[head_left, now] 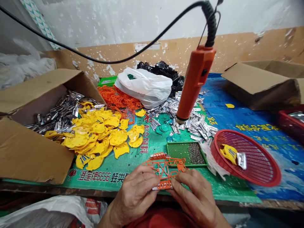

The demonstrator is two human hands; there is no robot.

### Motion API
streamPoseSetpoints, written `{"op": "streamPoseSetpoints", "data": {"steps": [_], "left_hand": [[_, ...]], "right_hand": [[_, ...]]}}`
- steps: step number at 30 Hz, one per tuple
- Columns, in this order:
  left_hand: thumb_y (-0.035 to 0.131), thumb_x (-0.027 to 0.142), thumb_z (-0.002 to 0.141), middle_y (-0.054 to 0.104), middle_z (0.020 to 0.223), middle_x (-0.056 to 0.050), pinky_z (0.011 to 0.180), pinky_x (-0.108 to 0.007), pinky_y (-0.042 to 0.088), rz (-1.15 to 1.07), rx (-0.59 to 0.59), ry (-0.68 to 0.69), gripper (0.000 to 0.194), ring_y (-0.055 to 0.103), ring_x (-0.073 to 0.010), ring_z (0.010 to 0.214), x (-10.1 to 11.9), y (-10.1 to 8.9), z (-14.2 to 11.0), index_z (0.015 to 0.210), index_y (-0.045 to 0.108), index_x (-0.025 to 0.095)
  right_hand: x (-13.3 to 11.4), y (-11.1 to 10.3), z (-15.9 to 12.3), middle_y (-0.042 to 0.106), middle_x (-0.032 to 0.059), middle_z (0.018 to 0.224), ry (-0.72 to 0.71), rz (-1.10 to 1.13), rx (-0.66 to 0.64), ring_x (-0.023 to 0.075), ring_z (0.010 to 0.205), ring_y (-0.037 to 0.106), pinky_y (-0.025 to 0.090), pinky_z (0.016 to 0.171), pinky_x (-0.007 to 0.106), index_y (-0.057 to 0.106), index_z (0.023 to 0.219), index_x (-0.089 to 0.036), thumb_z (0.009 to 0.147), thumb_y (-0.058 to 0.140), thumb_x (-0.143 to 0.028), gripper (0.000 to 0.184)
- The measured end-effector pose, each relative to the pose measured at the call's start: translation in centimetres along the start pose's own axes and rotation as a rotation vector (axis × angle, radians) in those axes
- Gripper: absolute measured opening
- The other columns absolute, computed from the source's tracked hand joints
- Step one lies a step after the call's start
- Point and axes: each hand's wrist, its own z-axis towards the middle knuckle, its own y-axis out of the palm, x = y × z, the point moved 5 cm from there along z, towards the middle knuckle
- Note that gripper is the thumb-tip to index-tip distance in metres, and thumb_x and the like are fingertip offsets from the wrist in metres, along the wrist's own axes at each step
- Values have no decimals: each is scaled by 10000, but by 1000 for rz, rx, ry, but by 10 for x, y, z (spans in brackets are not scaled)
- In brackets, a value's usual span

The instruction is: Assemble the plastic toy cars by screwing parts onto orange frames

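Both my left hand (135,196) and my right hand (193,196) pinch an orange plastic lattice frame (165,169) just above the table's near edge. Its lower corner rests against my left fingers, and my right fingers cover part of its right side. Close beyond it lies a green perforated tray (185,154) holding small dark pieces. To the right, a red round mesh basket (263,181) holds a yellow plastic piece and a silver foil packet. An orange corded handheld tool (196,82) hangs above the table.
Yellow plastic pieces (95,136) spill from a cardboard box (35,152). Silver foil packets (185,118) lie beyond the tray. At the back are orange lattices (117,99), a white plastic bag (144,87) and black parts (161,71). Another cardboard box (256,84) and a red crate (291,126) stand right.
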Motion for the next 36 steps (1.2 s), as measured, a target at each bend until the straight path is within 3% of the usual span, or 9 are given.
{"op": "streamPoseSetpoints", "data": {"steps": [9,23,30,36], "left_hand": [[604,-22,733,731,766,-43,755,-329,584,3,-4,17,311,634,-177,768,0,0,-1,982,621,163],[613,-13,715,722,699,-19,711,-269,576,44,-25,24,250,650,-152,712,9,0,9,878,639,175],[605,-15,718,715,678,-17,692,-276,571,65,-44,26,226,645,-155,692,10,2,10,831,634,180],[567,5,759,701,747,-41,731,-313,566,122,-82,27,243,625,-174,759,10,8,9,929,623,168]], "right_hand": [[-6,-1,1,658,72,776,43,-20,19,147,673,505,380,579,285,644,912,-122,825,643,-111,87],[-10,-4,2,675,49,735,98,6,24,136,619,477,376,547,280,641,856,-142,824,655,-148,35],[-8,-5,8,680,63,797,174,10,25,198,820,541,426,717,340,675,904,-134,829,652,-168,85],[-2,-3,4,678,44,776,214,91,15,189,819,544,400,742,357,656,842,-148,847,598,-108,70]]}}
